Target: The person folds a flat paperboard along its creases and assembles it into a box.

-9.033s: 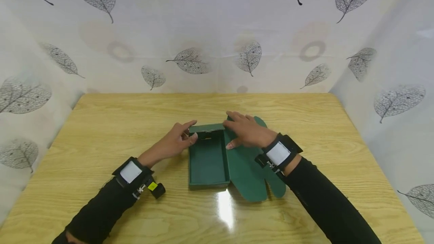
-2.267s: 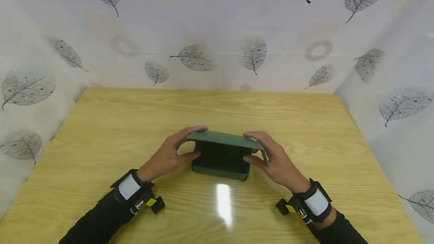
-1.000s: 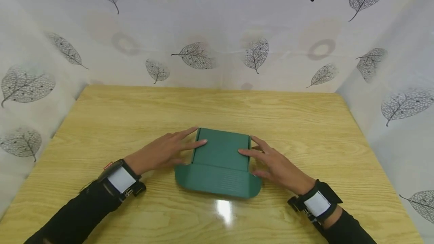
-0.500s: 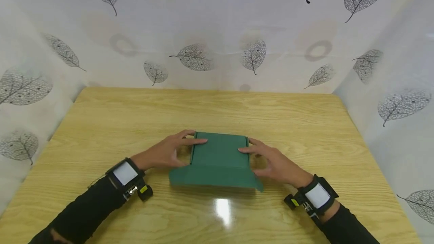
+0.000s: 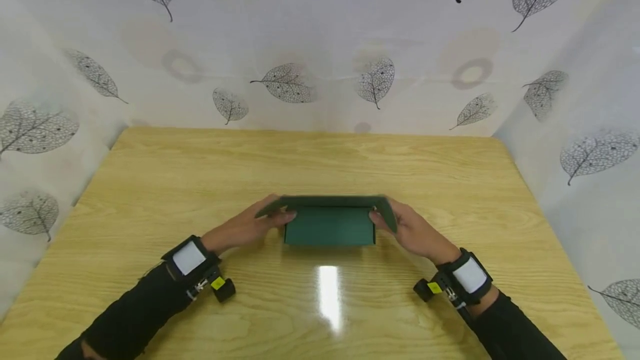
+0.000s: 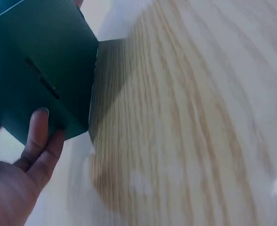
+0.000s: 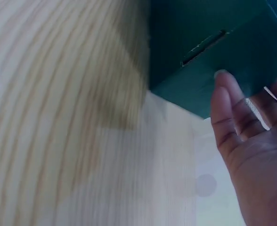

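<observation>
A green cardboard box (image 5: 330, 228) stands in the middle of the wooden table, its front wall facing me. Its lid flap (image 5: 330, 201) is swung up along the top, seen nearly edge-on, with a rounded wing at each end. My left hand (image 5: 245, 229) grips the box at the left, thumb at the upper corner below the flap. My right hand (image 5: 412, 228) grips the opposite end the same way; the flap hides its other fingers. Each wrist view shows a slot in the box (image 6: 58, 52), close to the digits of the left hand (image 6: 11, 188) and right hand (image 7: 265, 150).
The pale wooden table (image 5: 200, 165) reaches back to a white curtain (image 5: 320, 26) printed with leaves, which also hangs at both sides. A bright light reflection (image 5: 329, 299) lies on the tabletop in front of the box.
Earlier the box lay open, then was turned and its lid closed over, with the front flap spread toward me. Since then the flap has swung up, baring the front wall, and both thumbs moved beneath it.
</observation>
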Motion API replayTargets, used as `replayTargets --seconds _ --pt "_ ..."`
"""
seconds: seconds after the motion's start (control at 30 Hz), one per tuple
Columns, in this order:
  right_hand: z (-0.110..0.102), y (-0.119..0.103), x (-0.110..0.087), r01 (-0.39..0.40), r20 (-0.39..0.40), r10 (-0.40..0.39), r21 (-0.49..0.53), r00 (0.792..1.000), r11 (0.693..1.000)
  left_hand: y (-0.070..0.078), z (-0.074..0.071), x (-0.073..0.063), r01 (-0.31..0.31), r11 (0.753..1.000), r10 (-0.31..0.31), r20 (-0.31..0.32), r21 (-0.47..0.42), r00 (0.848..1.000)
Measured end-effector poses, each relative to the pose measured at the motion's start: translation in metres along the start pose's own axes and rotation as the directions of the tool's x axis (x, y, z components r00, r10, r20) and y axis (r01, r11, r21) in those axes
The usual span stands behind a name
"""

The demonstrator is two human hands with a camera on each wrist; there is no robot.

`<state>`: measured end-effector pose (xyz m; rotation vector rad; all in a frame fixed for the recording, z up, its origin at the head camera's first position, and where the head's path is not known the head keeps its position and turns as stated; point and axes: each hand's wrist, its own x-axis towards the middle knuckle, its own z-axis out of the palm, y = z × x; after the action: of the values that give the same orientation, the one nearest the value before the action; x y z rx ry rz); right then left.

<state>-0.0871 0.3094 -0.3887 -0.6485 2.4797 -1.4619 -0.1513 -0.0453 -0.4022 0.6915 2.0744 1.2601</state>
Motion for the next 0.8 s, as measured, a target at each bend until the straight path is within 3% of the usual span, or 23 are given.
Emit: replayTargets --seconds 0.1,0.13,0.23,0.4,0.5,0.57,0.63,0.8 --pt "0.007 -0.003 0.006 -0.129 -0.062 0.130 0.011 0.990 0.992 0.004 0.004 0.003 0.115 0.993 -0.115 -0.070 -0.003 0.991" --pt "0.009 -0.004 0.007 -0.154 -0.082 0.154 0.010 0.985 0.988 0.005 0.005 0.005 0.116 0.993 -0.115 -0.091 0.007 0.989" --pt "0.016 -0.007 0.009 -0.167 -0.121 0.165 -0.006 0.979 0.986 0.006 0.011 0.009 0.084 0.996 -0.084 -0.140 -0.005 0.987" --pt "0.017 -0.020 -0.001 -0.085 -0.123 0.084 0.001 0.989 0.996 0.006 0.020 0.008 0.060 0.998 -0.064 -0.195 -0.026 0.979" --pt "0.020 -0.031 -0.007 -0.066 -0.119 0.059 -0.059 0.991 0.996 0.007 0.024 0.008 0.056 0.998 -0.058 -0.233 -0.014 0.971" --pt "0.023 -0.036 -0.009 -0.074 -0.116 0.062 -0.102 0.991 0.992 0.009 0.027 0.008 0.050 0.999 -0.048 -0.266 -0.001 0.963" --pt "0.027 -0.040 -0.010 -0.080 -0.115 0.062 -0.156 0.991 0.985 0.010 0.030 0.008 0.006 1.000 -0.003 -0.298 0.009 0.955" --pt "0.034 -0.047 -0.012 -0.075 -0.152 0.043 -0.210 0.987 0.975 0.013 0.039 0.010 -0.090 0.996 0.092 -0.384 0.024 0.919"
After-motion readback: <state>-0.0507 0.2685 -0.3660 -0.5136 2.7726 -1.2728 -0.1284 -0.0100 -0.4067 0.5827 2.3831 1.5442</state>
